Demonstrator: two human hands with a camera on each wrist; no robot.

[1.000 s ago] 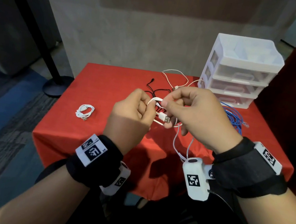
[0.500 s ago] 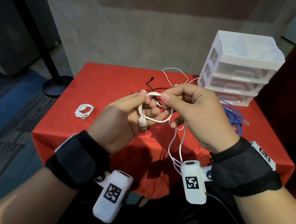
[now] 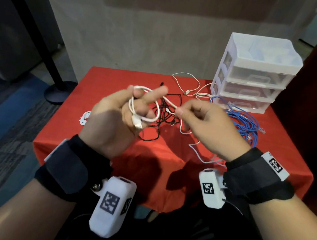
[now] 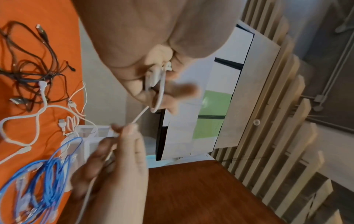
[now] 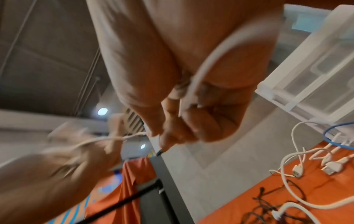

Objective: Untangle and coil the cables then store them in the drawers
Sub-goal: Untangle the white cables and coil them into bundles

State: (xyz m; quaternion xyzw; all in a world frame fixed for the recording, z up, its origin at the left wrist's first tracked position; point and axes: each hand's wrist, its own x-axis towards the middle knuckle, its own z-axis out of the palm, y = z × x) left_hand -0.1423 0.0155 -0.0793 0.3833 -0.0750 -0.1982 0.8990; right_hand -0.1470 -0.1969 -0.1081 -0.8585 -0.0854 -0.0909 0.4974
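A white USB cable (image 3: 149, 118) is looped round the fingers of my left hand (image 3: 142, 101), held above the red table (image 3: 168, 161); its plug (image 3: 137, 124) hangs by the palm. In the left wrist view the thumb and fingers grip the loop (image 4: 161, 91). My right hand (image 3: 180, 112) pinches the same cable a short way to the right, and the slack runs down under its palm (image 5: 203, 66). A black cable tangle (image 3: 157, 137), a blue cable pile (image 3: 248, 123) and another white cable (image 3: 188, 83) lie on the table.
A white three-drawer unit (image 3: 256, 76) stands at the table's back right, all drawers closed. A small coiled white cable (image 3: 84, 118) lies at the left, partly behind my left hand. A black stand base (image 3: 56, 92) is on the floor to the left.
The hands have drawn apart. The right hand has pulled the cable out to the right, and the left hand has turned with its fingers spread inside the loop.
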